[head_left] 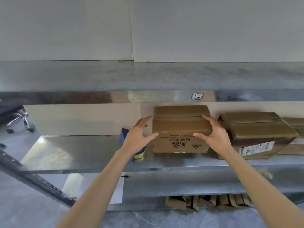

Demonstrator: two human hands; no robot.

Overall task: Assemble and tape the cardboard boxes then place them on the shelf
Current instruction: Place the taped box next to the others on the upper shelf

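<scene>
A taped brown cardboard box [179,129] with printed characters on its front stands on the middle metal shelf [82,155]. My left hand [139,134] is at the box's left top edge, with the thumb on the front corner and a fingertip at the upper left corner. My right hand [213,132] clasps the right top edge, fingers on the lid and thumb on the front face. A blue and yellow tape roll with its dispenser [139,153] lies on the shelf left of the box, partly hidden behind my left wrist.
Another taped box [256,129] with a shipping label sits to the right, and more cardboard lies past it. An upper shelf [148,96] overhangs closely. Flattened cardboard [207,203] lies under the lowest shelf. A dark rail [32,178] and an office chair base [21,119] are at the left.
</scene>
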